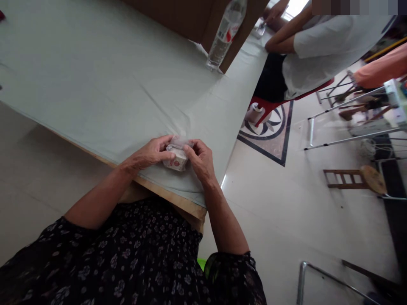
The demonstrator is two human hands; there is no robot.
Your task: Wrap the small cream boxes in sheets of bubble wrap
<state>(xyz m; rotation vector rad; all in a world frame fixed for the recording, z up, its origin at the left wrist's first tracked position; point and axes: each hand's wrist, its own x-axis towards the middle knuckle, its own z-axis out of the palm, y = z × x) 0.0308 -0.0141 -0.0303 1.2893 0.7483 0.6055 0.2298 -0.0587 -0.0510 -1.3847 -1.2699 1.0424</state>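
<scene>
A small white package in clear plastic wrap, with reddish print on its near side, rests on the covered table close to its front edge. From the left, my left hand grips it, thumb along the near face and fingers behind. On the other side my right hand pinches the upper right part, its thumb on top. Loose clear film sticks up between the two hands. What lies inside the wrap cannot be made out.
A pale cloth covers the table. Near its right edge a clear plastic bottle stands against a brown box. Another person in a white shirt sits beyond, at the same table. A wooden stool lies on the floor to the right.
</scene>
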